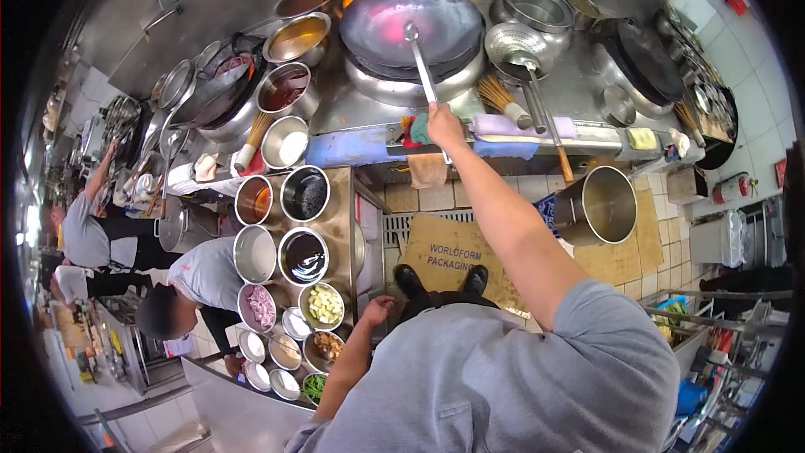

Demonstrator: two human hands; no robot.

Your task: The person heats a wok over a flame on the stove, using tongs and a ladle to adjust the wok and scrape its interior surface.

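My right hand [444, 127] is closed round the handle of a long metal ladle [423, 67], whose bowl rests in a large dark wok [377, 29] on the stove. The wok holds no visible food; a pinkish glow shows on its inside and flame rises behind its left rim. Near my waist, my left hand [379, 310] hangs with fingers curled, beside the steel cart of bowls; whether anything is in it is too small to tell. Closest to that hand is a bowl of pale green chopped vegetable [324, 305].
A perforated strainer [511, 46] and bamboo brush [496, 94] lie right of the wok. Bowls of sauce [285, 88] stand left. A tall pot [608, 204] sits lower right. A co-worker [201, 281] bends by the cart; other people work farther left.
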